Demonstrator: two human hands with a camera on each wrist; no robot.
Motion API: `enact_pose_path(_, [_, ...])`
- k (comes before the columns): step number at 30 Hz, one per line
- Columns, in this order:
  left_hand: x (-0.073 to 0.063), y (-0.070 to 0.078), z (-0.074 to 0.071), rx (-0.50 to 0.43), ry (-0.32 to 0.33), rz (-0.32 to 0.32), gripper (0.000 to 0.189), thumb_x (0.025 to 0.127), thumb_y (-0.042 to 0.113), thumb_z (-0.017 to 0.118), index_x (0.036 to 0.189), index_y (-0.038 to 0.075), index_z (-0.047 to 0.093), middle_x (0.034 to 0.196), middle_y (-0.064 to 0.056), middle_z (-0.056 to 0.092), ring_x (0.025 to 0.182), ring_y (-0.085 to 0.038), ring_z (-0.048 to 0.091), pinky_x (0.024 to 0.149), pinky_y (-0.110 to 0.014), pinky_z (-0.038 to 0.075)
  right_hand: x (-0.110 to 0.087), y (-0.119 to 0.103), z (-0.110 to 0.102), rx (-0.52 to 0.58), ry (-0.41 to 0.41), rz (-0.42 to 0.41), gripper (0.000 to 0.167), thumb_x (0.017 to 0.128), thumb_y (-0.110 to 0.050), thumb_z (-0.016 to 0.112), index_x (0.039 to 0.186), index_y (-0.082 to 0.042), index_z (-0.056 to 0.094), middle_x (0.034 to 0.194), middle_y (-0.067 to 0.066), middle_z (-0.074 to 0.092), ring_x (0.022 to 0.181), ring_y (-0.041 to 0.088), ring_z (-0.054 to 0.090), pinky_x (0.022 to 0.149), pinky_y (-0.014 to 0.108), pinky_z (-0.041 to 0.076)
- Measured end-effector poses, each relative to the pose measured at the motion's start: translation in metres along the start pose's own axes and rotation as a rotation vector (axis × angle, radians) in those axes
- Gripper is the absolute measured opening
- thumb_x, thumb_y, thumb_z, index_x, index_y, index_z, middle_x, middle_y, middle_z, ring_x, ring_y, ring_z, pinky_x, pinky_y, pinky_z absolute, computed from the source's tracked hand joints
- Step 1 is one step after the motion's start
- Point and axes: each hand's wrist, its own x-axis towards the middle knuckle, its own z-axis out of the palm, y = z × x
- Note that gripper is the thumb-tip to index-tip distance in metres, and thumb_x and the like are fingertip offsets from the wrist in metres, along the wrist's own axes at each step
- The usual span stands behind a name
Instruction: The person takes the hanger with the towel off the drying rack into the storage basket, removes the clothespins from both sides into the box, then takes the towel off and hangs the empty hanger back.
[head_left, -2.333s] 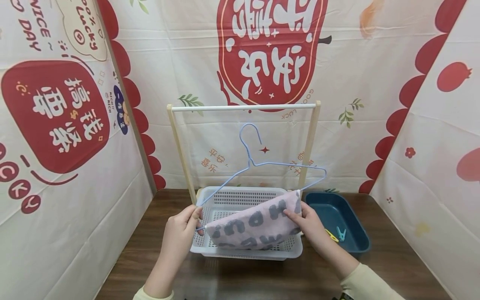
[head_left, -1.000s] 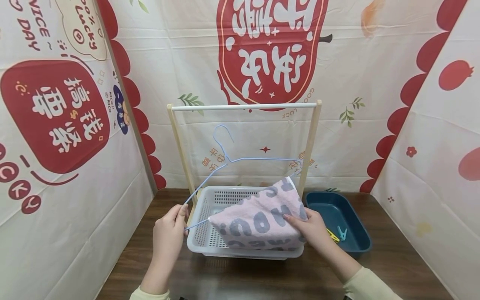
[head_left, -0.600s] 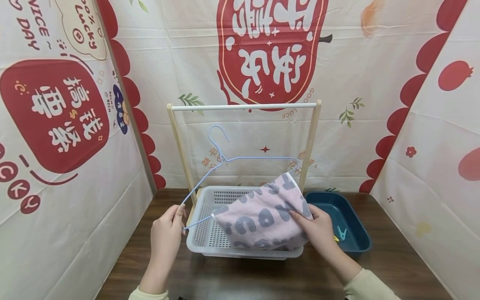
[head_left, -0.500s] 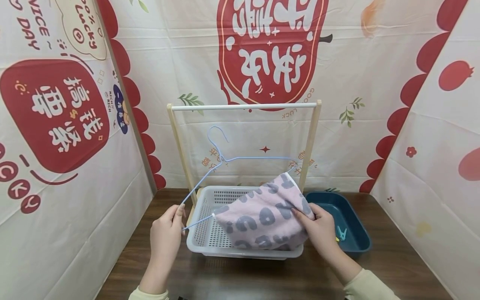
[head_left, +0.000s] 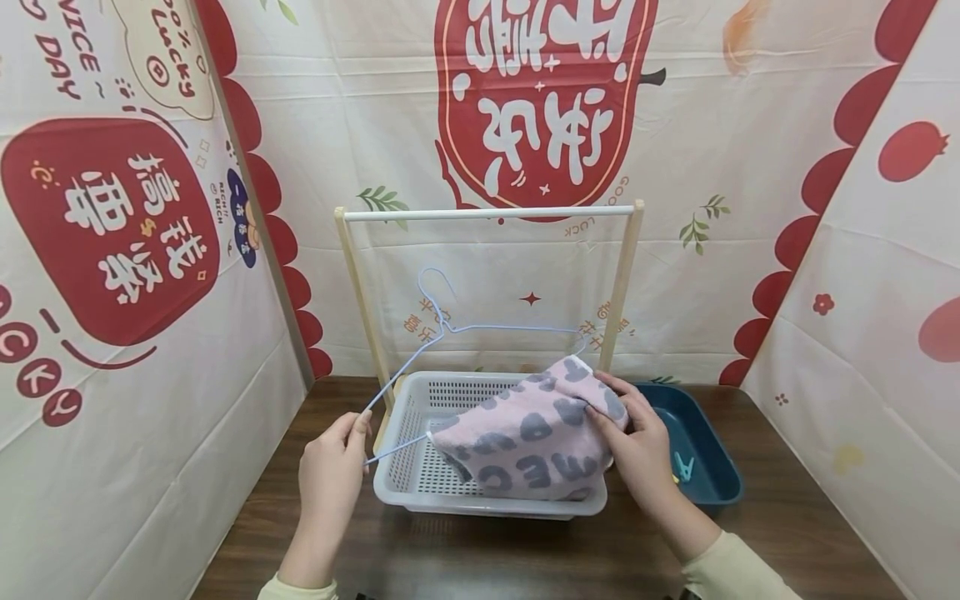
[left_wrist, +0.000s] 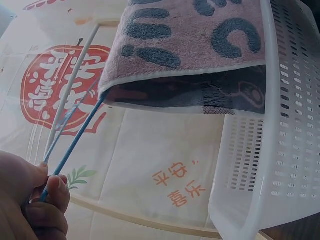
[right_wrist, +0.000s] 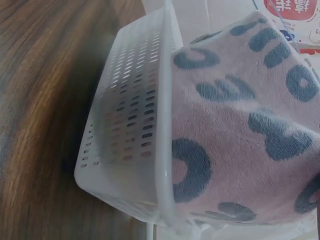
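A blue wire hanger (head_left: 408, 360) is tilted over the basket, its hook up and to the left below the rack's bar. My left hand (head_left: 332, 467) grips its left corner; in the left wrist view, the thumb and curled fingers (left_wrist: 47, 212) close round the wire. Draped over the hanger's lower bar is a pink towel (head_left: 525, 446) with grey letters, its lower part hanging into the white basket (head_left: 397, 492). At the towel's right end my right hand (head_left: 637, 437) pinches the cloth, thumb in front and fingers behind, mostly hidden.
A small rack with wooden posts and a white bar (head_left: 487, 214) stands behind the basket. To the right, a dark blue tray (head_left: 712, 450) holds a turquoise clothespin (head_left: 683, 467) and a yellow item. Printed cloth walls surround the wooden table (head_left: 465, 554).
The hanger has shifted left, with its hook lower than half a second ago. The towel spreads wider than at first, and its right end is now bunched under my right hand, which has moved slightly right.
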Motion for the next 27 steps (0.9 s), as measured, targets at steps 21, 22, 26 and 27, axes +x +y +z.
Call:
enact_pose_path(21, [-0.003,0.005,0.0,-0.004,-0.012,-0.003,0.019,0.102,0.02,0.053,0.105,0.01,0.069,0.053,0.004,0.054,0.047,-0.01,0.051,0.047,-0.032,0.035,0.015,0.018,0.012,0.069,-0.015,0.163,0.022,0.103,-0.012,0.05,0.115,0.005,0.042,0.108,0.01,0.048,0.095,0.015,0.048,0.078,0.017,0.043])
enact_pose_path(22, [-0.003,0.005,0.0,-0.01,-0.01,-0.006,0.019,0.102,0.021,0.053,0.106,0.011,0.069,0.053,0.004,0.054,0.047,-0.011,0.051,0.047,-0.032,0.035,0.016,0.019,0.014,0.066,-0.019,0.157,0.022,0.103,-0.011,0.049,0.115,0.005,0.042,0.108,0.011,0.047,0.096,0.015,0.048,0.079,0.017,0.042])
enact_pose_path(26, [-0.004,0.007,0.0,-0.023,0.004,0.006,0.02,0.102,0.022,0.053,0.106,0.011,0.069,0.053,0.004,0.053,0.047,-0.01,0.05,0.046,-0.031,0.034,0.018,0.022,0.016,0.054,-0.054,0.152,0.024,0.104,-0.011,0.044,0.119,0.007,0.038,0.115,0.015,0.047,0.105,0.016,0.044,0.086,0.016,0.037])
enact_pose_path(27, [-0.004,0.007,0.0,-0.025,0.008,0.011,0.02,0.102,0.023,0.054,0.106,0.011,0.07,0.053,0.004,0.053,0.047,-0.01,0.049,0.046,-0.03,0.034,0.018,0.022,0.016,0.045,-0.069,0.156,0.024,0.105,-0.012,0.042,0.12,0.007,0.037,0.118,0.017,0.046,0.108,0.017,0.043,0.089,0.018,0.035])
